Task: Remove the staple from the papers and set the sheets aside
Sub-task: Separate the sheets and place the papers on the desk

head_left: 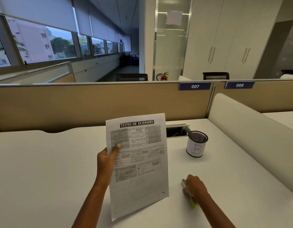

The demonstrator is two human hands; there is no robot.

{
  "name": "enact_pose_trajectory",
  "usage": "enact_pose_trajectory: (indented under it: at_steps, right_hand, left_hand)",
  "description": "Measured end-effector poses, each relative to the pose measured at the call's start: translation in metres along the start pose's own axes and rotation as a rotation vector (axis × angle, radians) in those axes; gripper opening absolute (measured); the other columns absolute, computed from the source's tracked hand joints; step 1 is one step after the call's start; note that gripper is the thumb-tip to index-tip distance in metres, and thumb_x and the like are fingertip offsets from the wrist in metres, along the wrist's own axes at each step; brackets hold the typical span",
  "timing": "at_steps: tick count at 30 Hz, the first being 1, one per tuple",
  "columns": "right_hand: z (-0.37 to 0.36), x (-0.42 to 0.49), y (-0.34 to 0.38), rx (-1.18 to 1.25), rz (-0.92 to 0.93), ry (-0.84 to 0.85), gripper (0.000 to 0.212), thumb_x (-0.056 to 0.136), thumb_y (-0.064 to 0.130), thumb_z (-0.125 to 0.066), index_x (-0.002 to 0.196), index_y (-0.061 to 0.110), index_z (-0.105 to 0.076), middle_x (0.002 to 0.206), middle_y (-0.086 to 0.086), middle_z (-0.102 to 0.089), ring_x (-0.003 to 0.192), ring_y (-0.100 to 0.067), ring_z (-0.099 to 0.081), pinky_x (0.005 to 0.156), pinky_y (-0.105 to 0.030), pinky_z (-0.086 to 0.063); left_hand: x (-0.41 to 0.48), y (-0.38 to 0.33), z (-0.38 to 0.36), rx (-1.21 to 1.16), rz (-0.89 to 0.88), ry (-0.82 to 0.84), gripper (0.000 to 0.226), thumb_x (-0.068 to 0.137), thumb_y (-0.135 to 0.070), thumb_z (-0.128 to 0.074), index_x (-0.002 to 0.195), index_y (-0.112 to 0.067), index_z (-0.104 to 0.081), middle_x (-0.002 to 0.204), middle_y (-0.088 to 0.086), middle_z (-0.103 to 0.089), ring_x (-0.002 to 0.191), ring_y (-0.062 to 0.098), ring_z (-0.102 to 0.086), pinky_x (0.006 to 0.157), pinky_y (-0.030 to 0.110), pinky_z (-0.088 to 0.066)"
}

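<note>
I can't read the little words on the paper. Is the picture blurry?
Head view: the papers show a sharp title, but the small print is soft; the right hand is motion-smeared; the wide lens bends the partition; light is dim and even.

White desk point(43, 162) is bounded at its far edge by a tan partition point(93, 104). Black mesh pen cup point(197, 143), wrapped in paper marked "B", is set upright toward the far right of the desk, near an open cable hatch point(177, 130). Blue labels "007" point(194, 86) and "008" point(239, 85) are fixed on the partition top. Red fire extinguisher point(163, 76) is seen beyond.
</note>
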State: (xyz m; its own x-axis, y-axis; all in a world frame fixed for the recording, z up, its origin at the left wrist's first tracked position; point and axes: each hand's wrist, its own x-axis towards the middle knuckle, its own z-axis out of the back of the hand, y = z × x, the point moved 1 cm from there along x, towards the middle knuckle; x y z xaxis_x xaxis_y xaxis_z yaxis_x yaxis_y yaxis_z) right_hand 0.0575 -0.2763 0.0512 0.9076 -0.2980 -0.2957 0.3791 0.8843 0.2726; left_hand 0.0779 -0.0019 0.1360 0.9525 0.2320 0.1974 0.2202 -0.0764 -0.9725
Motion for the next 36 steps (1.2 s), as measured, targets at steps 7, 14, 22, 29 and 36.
enact_pose_trajectory:
  at_steps: [7, 14, 22, 29, 36]
  right_hand:
    - [0.004, 0.0, -0.009, 1.33, -0.003, 0.292, 0.02, 0.09, 0.012, -0.052, 0.074, 0.003, -0.06, 0.062, -0.006, -0.044, 0.052, -0.015, -0.042, 0.046, -0.021, -0.038]
    - [0.027, 0.0, 0.029, 2.284, -0.201, 0.5, 0.032, 0.091, 0.025, -0.048, 0.063, 0.01, -0.047, 0.039, -0.003, -0.053, 0.032, -0.012, -0.053, 0.035, -0.014, -0.048]
    - [0.049, 0.0, 0.069, 2.17, -0.196, 0.584, 0.052, 0.095, 0.037, -0.038, 0.089, -0.012, -0.055, 0.066, -0.026, -0.068, 0.057, -0.034, -0.07, 0.08, -0.034, -0.056]
    - [0.054, -0.009, 0.075, 2.226, -0.148, 0.54, 0.043, 0.099, 0.019, -0.024, 0.135, -0.004, -0.029, 0.142, -0.019, -0.039, 0.133, -0.031, -0.036, 0.11, -0.047, -0.027]
    - [0.072, -0.019, 0.081, 2.168, -0.005, 0.5, 0.039, 0.1, 0.014, -0.026, 0.131, -0.009, -0.034, 0.124, -0.025, -0.048, 0.121, -0.037, -0.044, 0.113, -0.05, -0.022]
  left_hand:
    - [-0.002, -0.001, 0.0, -0.014, 0.052, 0.008, 0.01, 0.085, -0.023, -0.053, 0.088, -0.021, -0.062, 0.085, 0.005, -0.068, 0.074, 0.024, -0.067, 0.052, 0.025, -0.058]
    - [-0.007, 0.0, -0.011, 0.016, 0.054, 0.05, 0.01, 0.085, -0.022, -0.053, 0.084, -0.026, -0.062, 0.081, 0.002, -0.068, 0.07, 0.022, -0.067, 0.048, 0.02, -0.056]
    - [-0.015, 0.009, -0.022, 0.037, 0.075, 0.088, 0.008, 0.085, -0.02, -0.053, 0.088, -0.019, -0.061, 0.084, 0.008, -0.068, 0.07, 0.025, -0.067, 0.051, 0.023, -0.057]
    - [-0.017, 0.011, -0.018, 0.073, 0.064, 0.085, 0.007, 0.085, -0.02, -0.054, 0.086, -0.022, -0.061, 0.082, 0.008, -0.068, 0.07, 0.024, -0.067, 0.05, 0.021, -0.057]
    - [-0.018, 0.01, -0.018, 0.104, 0.036, 0.104, 0.01, 0.084, -0.019, -0.054, 0.081, -0.027, -0.06, 0.078, 0.001, -0.068, 0.068, 0.021, -0.067, 0.048, 0.02, -0.056]
